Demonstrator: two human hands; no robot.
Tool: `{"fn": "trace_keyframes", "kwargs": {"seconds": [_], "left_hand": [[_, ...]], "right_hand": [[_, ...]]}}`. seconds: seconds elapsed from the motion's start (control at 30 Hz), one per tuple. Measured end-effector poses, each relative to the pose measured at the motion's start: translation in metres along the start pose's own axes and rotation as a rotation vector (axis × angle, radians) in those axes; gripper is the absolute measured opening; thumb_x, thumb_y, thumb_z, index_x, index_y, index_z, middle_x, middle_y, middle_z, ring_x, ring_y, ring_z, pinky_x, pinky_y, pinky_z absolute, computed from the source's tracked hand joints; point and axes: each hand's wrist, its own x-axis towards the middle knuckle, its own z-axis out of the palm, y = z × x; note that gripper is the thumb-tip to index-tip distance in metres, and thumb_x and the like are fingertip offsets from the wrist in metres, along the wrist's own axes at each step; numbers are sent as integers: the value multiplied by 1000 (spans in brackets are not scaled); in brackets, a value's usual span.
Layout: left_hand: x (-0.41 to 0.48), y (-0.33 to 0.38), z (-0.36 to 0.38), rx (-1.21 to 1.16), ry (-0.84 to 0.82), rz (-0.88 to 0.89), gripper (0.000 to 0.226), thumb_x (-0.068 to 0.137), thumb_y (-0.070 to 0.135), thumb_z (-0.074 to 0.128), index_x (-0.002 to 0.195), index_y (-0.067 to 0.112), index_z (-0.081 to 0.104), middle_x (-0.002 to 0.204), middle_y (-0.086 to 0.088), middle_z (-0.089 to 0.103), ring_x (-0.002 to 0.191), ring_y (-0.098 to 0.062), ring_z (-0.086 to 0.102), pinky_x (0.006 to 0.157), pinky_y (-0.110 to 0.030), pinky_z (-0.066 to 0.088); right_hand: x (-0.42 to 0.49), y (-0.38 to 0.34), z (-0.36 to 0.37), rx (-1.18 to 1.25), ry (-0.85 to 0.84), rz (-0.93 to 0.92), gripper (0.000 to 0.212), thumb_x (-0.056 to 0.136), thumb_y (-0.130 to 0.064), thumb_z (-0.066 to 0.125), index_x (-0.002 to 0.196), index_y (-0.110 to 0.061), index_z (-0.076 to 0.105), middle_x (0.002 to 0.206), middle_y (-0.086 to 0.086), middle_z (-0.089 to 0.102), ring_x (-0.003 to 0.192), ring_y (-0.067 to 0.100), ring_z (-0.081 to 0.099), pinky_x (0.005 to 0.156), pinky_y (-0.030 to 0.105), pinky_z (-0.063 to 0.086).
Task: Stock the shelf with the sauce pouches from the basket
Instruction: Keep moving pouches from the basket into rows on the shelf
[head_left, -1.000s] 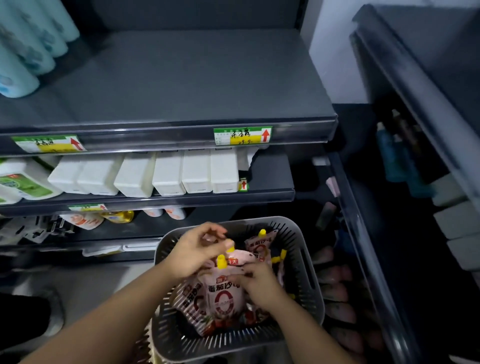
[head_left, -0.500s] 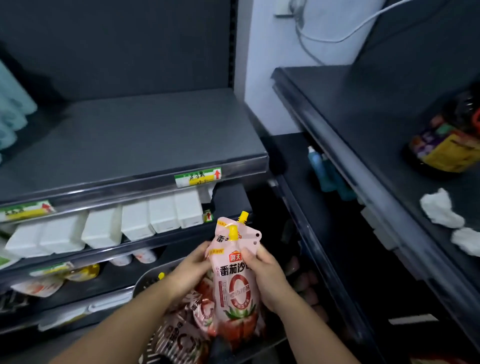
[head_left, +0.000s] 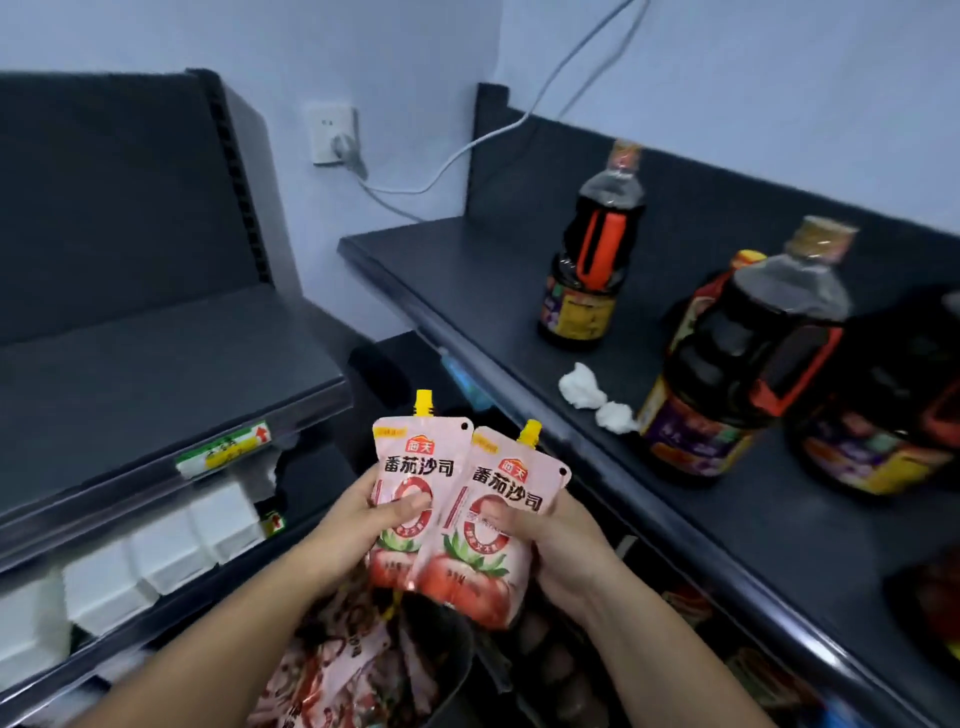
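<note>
Two now, fanned apart since half a second back: left hand (head_left: 353, 530) clutches left pouch (head_left: 410, 467), right hand (head_left: 566, 551) clutches right pouch (head_left: 498, 525), both above basket (head_left: 449, 644) under my wrists; shelf (head_left: 701, 519) right of fingers now in view, placing next I reckon

Bare left hand (head_left: 356, 525), bare right hand (head_left: 566, 551)

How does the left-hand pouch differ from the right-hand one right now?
The left pouch stands nearly upright in the left hand; the right pouch leans rightward in the right hand. The right pouch overlaps the left pouch's edge and sits lower. Both are pink with yellow spouts, thumb across the front.
</note>
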Motion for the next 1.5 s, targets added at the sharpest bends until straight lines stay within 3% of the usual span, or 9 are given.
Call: {"fn": "trace_keyframes", "kwargs": {"seconds": [0.2, 0.33, 0.43, 0.53, 0.73, 0.87, 1.0, 1.27, 1.5], "left_hand": [[-3, 63, 95, 106, -213, 175, 64, 54, 41, 94, 107, 15, 69, 110, -21, 73, 94, -38, 72, 76, -45, 60], [-21, 86, 178, 198, -350, 264, 53, 55, 42, 93, 100, 23, 71, 104, -16, 76, 89, -31, 74, 69, -37, 60], [-48, 86, 253, 244, -403, 344, 54, 54, 48, 92, 99, 27, 71, 104, -11, 77, 89, -27, 75, 69, -33, 59], [-79, 72, 331, 243, -473, 368, 59, 58, 48, 89, 107, 23, 69, 109, -13, 75, 95, -32, 74, 76, -42, 60], [-150, 10, 498, 196, -643, 258, 45, 56, 50, 89, 93, 29, 75, 99, -8, 78, 87, -27, 76, 64, -29, 60], [-192, -33, 603, 188, -834, 83, 58, 51, 42, 94, 99, 17, 72, 101, -16, 77, 88, -35, 75, 65, -38, 61], [-228, -70, 693, 217, -1008, -36, 42, 75, 22, 78, 112, 5, 66, 106, -20, 75, 93, -39, 73, 73, -45, 61], [-279, -114, 838, 278, -1293, 42, 38, 77, 28, 79, 112, 20, 66, 104, -2, 78, 93, -21, 76, 73, -36, 61], [-308, -153, 919, 234, -1444, 69, 44, 76, 28, 79, 117, 20, 66, 113, -1, 75, 107, -19, 71, 89, -38, 56]], "right_hand": [[-89, -69, -31, -41, 79, -294, 37, 67, -2, 79, 103, 1, 72, 102, 22, 76, 89, 35, 75, 67, 37, 61], [-160, -93, -64, -68, 151, -457, 24, 66, -10, 82, 90, -14, 78, 100, 18, 77, 90, 34, 75, 68, 38, 62], [-222, -104, -101, -41, 277, -588, 24, 77, -9, 76, 101, -15, 72, 105, 14, 76, 95, 33, 74, 73, 40, 62], [-290, -111, -144, 21, 415, -676, 23, 87, -10, 69, 109, -16, 64, 106, 10, 77, 96, 29, 74, 74, 42, 62], [-446, -113, -231, 87, 689, -659, 26, 95, -13, 62, 120, -6, 59, 104, 16, 76, 93, 33, 75, 73, 45, 63], [-543, -104, -279, 186, 850, -654, 45, 87, -13, 72, 129, -7, 56, 115, 20, 72, 103, 37, 71, 89, 56, 56], [-619, -94, -320, 240, 914, -711, 46, 78, -11, 77, 122, -4, 63, 111, 22, 73, 99, 37, 73, 75, 46, 62], [-730, -88, -399, 122, 1283, -779, 53, 57, -8, 85, 106, -1, 67, 98, 19, 77, 84, 33, 76, 64, 38, 62], [-796, -78, -461, 10, 1368, -812, 43, 52, -17, 90, 92, -7, 77, 99, 19, 77, 85, 34, 76, 67, 36, 61]]}}
